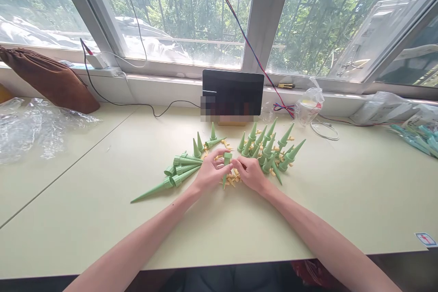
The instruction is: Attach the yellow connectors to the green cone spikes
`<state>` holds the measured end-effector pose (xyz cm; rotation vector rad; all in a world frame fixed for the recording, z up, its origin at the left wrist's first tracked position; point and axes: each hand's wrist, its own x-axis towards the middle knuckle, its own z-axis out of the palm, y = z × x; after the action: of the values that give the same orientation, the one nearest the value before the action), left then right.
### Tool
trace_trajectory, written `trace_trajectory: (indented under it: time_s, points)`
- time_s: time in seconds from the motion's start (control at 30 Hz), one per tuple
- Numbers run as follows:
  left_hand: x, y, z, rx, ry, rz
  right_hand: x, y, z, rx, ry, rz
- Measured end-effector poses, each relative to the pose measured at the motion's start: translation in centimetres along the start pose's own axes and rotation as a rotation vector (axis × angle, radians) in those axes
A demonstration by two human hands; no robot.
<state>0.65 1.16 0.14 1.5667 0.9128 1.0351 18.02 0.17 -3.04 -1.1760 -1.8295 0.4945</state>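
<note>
My left hand point(214, 171) is closed around a green plastic watering spike point(227, 159), its wide ribbed end up and its tip pointing down. My right hand point(251, 173) pinches at the spike's side; whatever is between those fingertips is too hidden to make out. Beneath the hands lies a pile of small yellow valve pieces point(232, 180). Several green spikes point(186, 169) lie on their sides left of my left hand, with a few upright behind them. To the right, a cluster of green spikes point(268, 146) stands mostly tip up, with yellow pieces at their sides.
A dark tablet point(233, 93) on a stand is at the back of the pale table point(102, 219). A brown drawstring bag point(58, 82) and clear plastic wrap point(41, 130) are at left. A bagged cup point(308, 105), a white cable point(325, 131) and teal packets point(419, 137) are at right.
</note>
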Motion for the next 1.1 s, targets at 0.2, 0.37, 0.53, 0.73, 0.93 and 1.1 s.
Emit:
trace_trajectory:
  time_s: [0.2,0.37,0.53,0.73,0.93,1.1]
  points:
    - [-0.22,0.29,0.11,0.017,-0.016,-0.014,0.02,0.09,-0.07,0.025,-0.045,0.022]
    - [-0.09,0.03,0.02,0.006,-0.004,-0.018,-0.02,-0.23,-0.24,0.013,-0.01,0.023]
    - [0.0,-0.35,-0.16,-0.001,0.019,-0.025,-0.01,-0.52,-0.31,0.058,-0.026,0.029]
    - [-0.21,0.15,-0.02,-0.026,-0.001,-0.034,0.03,0.04,-0.03,0.029,-0.02,0.008]
    - [-0.23,0.23,0.09,0.019,-0.007,-0.018,0.07,0.37,0.15,-0.009,-0.054,0.04]
    - [-0.34,0.48,0.23,-0.045,-0.027,-0.034,0.11,0.3,0.09,-0.016,-0.057,0.039]
